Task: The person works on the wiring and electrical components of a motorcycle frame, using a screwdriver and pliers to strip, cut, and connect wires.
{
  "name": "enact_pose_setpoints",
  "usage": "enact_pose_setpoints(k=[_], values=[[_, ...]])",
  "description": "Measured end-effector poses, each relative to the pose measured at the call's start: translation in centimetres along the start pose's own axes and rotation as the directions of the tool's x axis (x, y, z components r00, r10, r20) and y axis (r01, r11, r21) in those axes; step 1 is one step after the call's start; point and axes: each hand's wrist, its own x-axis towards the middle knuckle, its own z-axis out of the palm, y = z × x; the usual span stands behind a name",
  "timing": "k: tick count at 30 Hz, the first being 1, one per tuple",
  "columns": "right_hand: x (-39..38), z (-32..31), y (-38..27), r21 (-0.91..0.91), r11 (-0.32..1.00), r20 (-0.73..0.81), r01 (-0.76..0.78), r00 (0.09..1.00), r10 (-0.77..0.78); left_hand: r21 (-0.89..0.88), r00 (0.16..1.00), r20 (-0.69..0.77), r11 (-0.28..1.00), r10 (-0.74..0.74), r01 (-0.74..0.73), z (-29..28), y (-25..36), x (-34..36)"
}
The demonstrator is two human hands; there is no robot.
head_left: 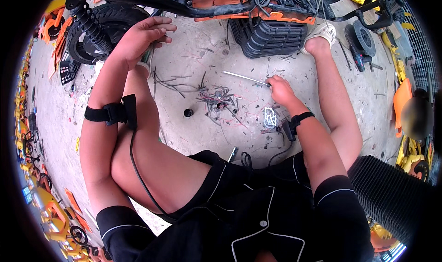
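Observation:
My right hand is closed round the handle end of a long thin screwdriver, low over the concrete floor. Its silver shaft points left; the fingers mostly cover its handle. My left hand is raised at the upper left, fingers stretched out and apart, with nothing seen in it. It is nearest to a black tyre and a coil-spring shock absorber. Left of and below the screwdriver lies a heap of cut wires and cable scraps. A small black ring-shaped part sits left of the heap.
Ahead, a black tubular frame with orange panels and loose cables stands above a black plastic crate. A grey disc lies at the right. Black corrugated material is beside my right arm. Yellow and orange vehicle parts line both sides.

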Motion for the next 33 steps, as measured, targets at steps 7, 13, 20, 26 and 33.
enact_pose_setpoints(k=[7,13,20,26,33], values=[[1.3,1.1,-1.8,0.006,1.0,0.071,-0.007,0.997,0.006,0.008,1.0,-0.026,1.0,-0.002,0.002,-0.1,-0.1,-0.4],[1.2,1.1,-2.0,-0.004,0.996,0.006,0.089,0.996,-0.089,-0.017,1.0,-0.023,1.0,-0.006,0.006,-1.1,-0.6,-0.7],[3.1,1.0,-2.6,0.014,1.0,-0.049,-0.021,0.999,0.022,0.008,1.0,-0.015,1.0,-0.022,0.022,-0.6,-0.6,-0.5],[2.9,1.4,-3.7,-0.057,0.995,0.142,0.087,0.987,-0.078,0.017,0.999,-0.028,0.999,-0.042,0.043,-0.7,-0.9,-0.6],[-0.7,-0.3,0.1,0.081,0.995,0.076,0.05,0.996,-0.056,-0.025,1.0,-0.008,0.999,-0.026,0.026,-0.7,-1.1,-0.2]])
